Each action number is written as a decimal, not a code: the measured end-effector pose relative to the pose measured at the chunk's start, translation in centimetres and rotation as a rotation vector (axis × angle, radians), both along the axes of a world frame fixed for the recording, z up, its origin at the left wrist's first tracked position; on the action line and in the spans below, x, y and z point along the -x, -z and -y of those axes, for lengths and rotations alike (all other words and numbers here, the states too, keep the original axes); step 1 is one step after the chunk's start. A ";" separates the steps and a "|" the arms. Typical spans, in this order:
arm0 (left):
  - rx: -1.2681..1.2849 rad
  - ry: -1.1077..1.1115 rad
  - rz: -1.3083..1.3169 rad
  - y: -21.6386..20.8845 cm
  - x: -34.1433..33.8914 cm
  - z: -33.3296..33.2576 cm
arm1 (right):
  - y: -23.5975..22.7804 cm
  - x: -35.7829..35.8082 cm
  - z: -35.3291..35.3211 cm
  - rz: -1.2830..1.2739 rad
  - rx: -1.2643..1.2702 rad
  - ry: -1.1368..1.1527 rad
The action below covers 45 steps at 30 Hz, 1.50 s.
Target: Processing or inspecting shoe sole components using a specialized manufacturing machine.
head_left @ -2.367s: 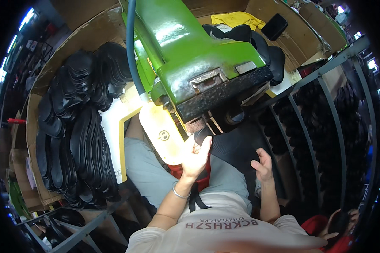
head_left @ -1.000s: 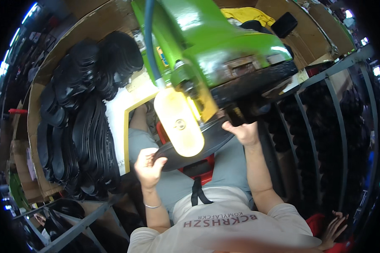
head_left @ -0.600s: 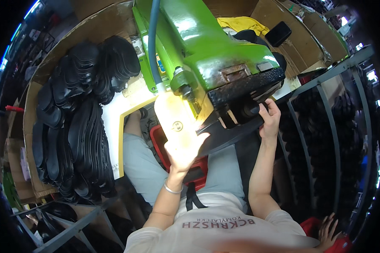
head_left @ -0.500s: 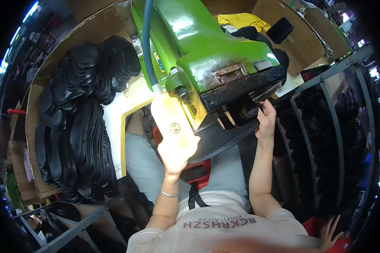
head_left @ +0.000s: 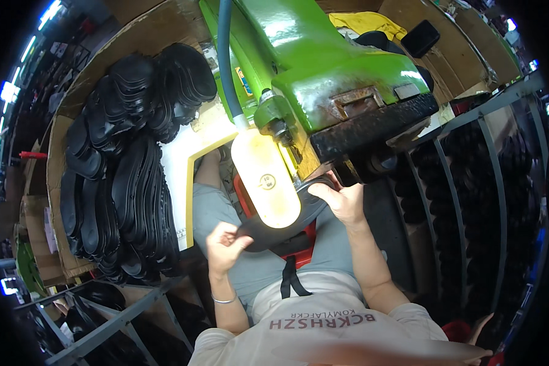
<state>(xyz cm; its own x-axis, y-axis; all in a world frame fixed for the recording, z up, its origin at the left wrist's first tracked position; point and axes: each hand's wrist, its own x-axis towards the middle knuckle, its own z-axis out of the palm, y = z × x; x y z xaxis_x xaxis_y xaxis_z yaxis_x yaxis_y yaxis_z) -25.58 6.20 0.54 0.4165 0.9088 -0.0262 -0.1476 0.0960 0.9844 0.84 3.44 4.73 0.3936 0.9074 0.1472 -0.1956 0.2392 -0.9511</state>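
Note:
A black shoe sole (head_left: pixel 261 238) hangs above my lap, slanting up to the right. My left hand (head_left: pixel 224 249) is closed on its left end in a pinch of thumb and fingers. My right hand (head_left: pixel 343 202) grips the other end, thumb on top, close under the head of the green machine (head_left: pixel 341 79). A bright oblong lamp (head_left: pixel 265 174) on a blue-grey flexible arm hides the middle of the sole. The machine's working parts are mostly dark and partly out of sight behind my right hand.
At left, a cardboard box (head_left: pixel 61 131) holds several stacks of black soles (head_left: pixel 143 189). A white board with a yellow edge (head_left: pixel 190 201) lies beside them. Metal racks (head_left: pixel 494 158) with dark soles stand at right. A yellow cloth (head_left: pixel 372 24) lies behind. Another person's hand shows at lower right.
My left hand has come down and left from under the lamp and now holds the sole's end. My right hand has moved left, bringing the sole out from the machine head. The view has shifted slightly.

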 end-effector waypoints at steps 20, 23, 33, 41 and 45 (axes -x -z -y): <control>-0.249 -0.378 0.106 0.1 -12.1 2.1 | 4.3 -2.4 8.8 0.524 0.465 -0.427; -0.096 -0.331 0.236 0.6 -10.6 1.4 | 4.8 -4.3 11.0 0.260 0.412 -0.196; -0.272 -0.097 0.044 0.1 -12.4 -1.0 | 0.9 -9.9 7.2 0.007 -0.018 0.485; -0.326 -0.151 0.037 -0.5 -8.0 -2.4 | 0.9 -7.5 2.1 0.095 0.020 0.296; -0.191 -0.294 0.203 0.6 -4.2 -2.7 | 2.3 -2.9 0.4 0.006 -0.006 0.248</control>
